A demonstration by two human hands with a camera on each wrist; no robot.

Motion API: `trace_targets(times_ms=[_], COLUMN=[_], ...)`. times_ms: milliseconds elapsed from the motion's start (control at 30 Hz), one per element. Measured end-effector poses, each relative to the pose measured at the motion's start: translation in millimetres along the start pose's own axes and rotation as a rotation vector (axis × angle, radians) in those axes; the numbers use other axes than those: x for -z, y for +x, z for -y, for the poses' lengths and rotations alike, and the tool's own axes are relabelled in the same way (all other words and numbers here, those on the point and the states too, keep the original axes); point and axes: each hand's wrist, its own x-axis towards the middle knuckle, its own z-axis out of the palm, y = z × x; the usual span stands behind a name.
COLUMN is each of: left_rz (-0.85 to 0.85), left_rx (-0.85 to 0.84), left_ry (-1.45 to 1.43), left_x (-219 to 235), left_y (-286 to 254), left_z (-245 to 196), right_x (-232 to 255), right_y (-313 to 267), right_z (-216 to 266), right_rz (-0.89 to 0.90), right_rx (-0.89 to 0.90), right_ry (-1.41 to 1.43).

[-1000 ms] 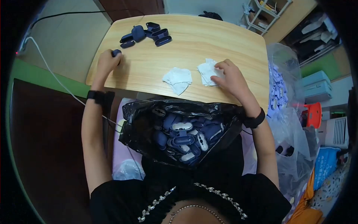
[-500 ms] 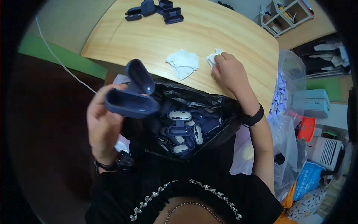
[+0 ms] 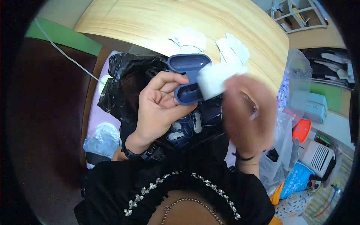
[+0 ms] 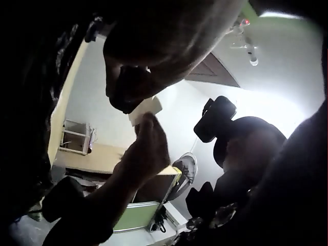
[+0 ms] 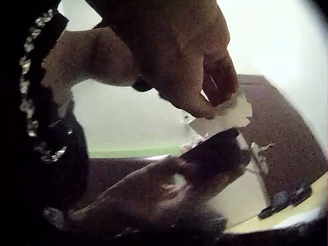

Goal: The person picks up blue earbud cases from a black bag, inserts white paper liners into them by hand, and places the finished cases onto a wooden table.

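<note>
A dark blue hinged earphone case cover (image 3: 192, 75) stands opened out, its two hollow halves toward the head view. My left hand (image 3: 153, 105) grips it between fingers and thumb. In my right hand (image 3: 250, 116), blurred by motion, a thin white sheet (image 3: 214, 81) is pinched at its right end. The sheet overlaps the right side of the cover in the head view. From the right wrist, the white sheet (image 5: 228, 117) appears right above the dark cover (image 5: 218, 156). Below both hands, more blue covers with white inserts (image 3: 183, 129) lie in a black plastic bag (image 3: 120, 88).
On the wooden table (image 3: 138, 22) lie two piles of white sheets, a left pile (image 3: 189, 39) and a right pile (image 3: 232, 48). Clear plastic bags (image 3: 296, 78) hang at the table's right. A red stool (image 3: 302, 130) stands beyond them.
My left hand has brought the blue cover from the table to over the bag, where it is now opened out. My right hand has lifted a white sheet from the right pile toward it.
</note>
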Motion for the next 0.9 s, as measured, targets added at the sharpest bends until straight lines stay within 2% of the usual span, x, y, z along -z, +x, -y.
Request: trace_targets(times_ms=[100, 367, 467, 567, 767, 900], left_rz=[-0.029, -0.081, -0.094, -0.118, -0.137, -0.153], left_rx=[-0.122, -0.188, -0.21, -0.229, -0.256, -0.271], left_ry=[0.062, 0.117, 0.11, 0.1, 0.167, 0.15], left_x=[-1.1, 2.0, 4.9, 4.7, 5.7, 9.5], left_y=[-0.4, -3.9, -4.4, -5.1, -2.5, 0.2], left_z=[4.9, 9.0, 12.8, 12.4, 14.7, 16.6], right_x=[1.3, -7.3, -11.8, -14.4, -30.1, -37.2], right_y=[-13.2, -19.8, -22.4, -23.6, -26.6, -30.6], right_z=[7.8, 10.4, 11.0, 17.9, 23.2, 25.3], right_rz=[0.199, 0.3, 0.289, 0.3, 0.225, 0.239], right_rx=[0.29, 0.294, 0.261, 0.154, 0.179, 0.137], right_ry=[-0.011, -0.048, -0.009, 0.017, -0.116, -0.067])
